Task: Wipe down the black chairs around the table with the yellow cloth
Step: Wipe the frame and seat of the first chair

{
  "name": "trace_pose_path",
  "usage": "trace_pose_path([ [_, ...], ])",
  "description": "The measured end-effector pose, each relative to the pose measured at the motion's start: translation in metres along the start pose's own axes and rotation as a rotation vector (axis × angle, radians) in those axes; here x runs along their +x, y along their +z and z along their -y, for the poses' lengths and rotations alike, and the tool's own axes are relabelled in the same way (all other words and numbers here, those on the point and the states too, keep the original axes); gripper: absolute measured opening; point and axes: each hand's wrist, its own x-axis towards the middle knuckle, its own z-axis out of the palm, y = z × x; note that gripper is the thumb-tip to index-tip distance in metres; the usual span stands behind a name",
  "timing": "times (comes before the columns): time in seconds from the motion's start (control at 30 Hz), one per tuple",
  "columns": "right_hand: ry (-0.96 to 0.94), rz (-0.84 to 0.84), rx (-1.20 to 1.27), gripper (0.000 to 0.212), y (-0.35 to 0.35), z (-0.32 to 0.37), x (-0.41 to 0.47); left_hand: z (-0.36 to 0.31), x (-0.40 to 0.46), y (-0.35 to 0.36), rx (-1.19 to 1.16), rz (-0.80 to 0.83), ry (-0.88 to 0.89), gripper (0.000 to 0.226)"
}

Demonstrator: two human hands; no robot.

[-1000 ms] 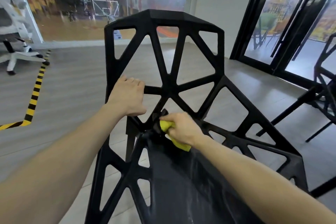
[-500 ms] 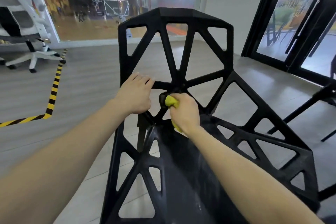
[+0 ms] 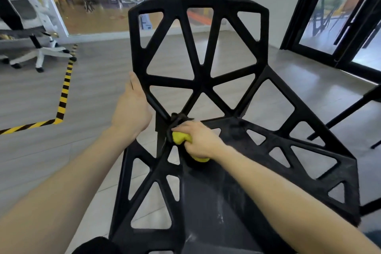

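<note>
A black chair (image 3: 202, 80) with a lattice of triangular openings fills the middle of the view, its back facing away from me. My right hand (image 3: 198, 140) is closed around the bunched yellow cloth (image 3: 179, 137) and presses it where the backrest bars meet the seat. My left hand (image 3: 132, 111) lies flat against the outer left edge of the backrest, fingers extended and together, thumb hidden behind the bar.
A white office chair (image 3: 39, 51) stands at the far left beyond a yellow-and-black floor tape line (image 3: 64, 93). Black legs of another piece of furniture (image 3: 348, 113) reach in from the right. Black-framed glass doors (image 3: 338, 27) are at the back right.
My left hand has shifted from gripping a crossbar of the backrest to resting along its outer left edge. My right hand with the cloth has moved slightly around the backrest-seat joint.
</note>
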Motion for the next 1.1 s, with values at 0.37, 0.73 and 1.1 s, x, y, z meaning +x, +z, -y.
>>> trace_pose_path([
  [0.37,0.21,-0.013,-0.062,0.045,-0.002,0.022,0.007,0.003,0.001,0.002,0.047,-0.013,0.02,0.105],
  [0.73,0.485,-0.184,-0.131,0.036,-0.031,-0.065,-0.036,0.0,0.003,0.002,0.023,-0.003,-0.007,0.108],
  [1.1,0.291,-0.008,-0.07,0.069,-0.028,-0.061,-0.025,0.015,-0.046,0.003,0.027,0.019,-0.028,0.111],
])
